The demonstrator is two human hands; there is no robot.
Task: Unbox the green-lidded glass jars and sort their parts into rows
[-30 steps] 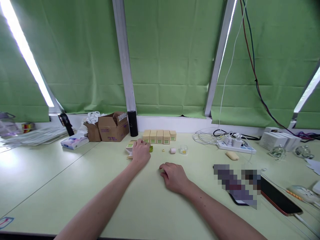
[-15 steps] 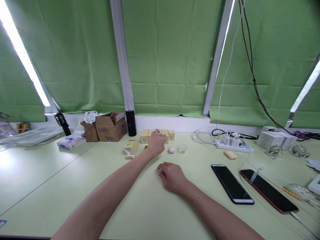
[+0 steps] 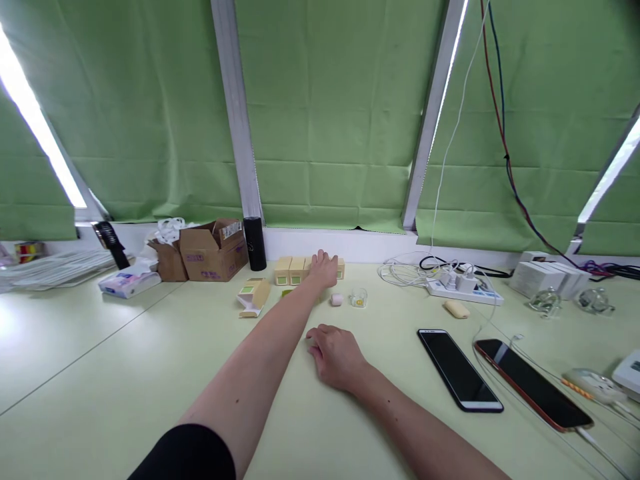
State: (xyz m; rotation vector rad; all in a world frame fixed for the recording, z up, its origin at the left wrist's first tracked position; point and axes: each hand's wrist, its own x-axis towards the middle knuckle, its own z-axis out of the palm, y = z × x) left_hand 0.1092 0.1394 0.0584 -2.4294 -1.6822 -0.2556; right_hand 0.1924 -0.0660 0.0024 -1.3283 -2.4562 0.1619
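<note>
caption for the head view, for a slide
Left hand over a row of small tan boxes, right hand on the pale green table

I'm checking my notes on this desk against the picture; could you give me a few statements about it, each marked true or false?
1. The left hand is at the row of small boxes. True.
2. The right hand grips the white-edged phone. False: that phone lies on the table, away from the hand.
3. The black cylinder stands upright. True.
4. The clear container is left of the pale pink piece. False: it is to the right.
</note>
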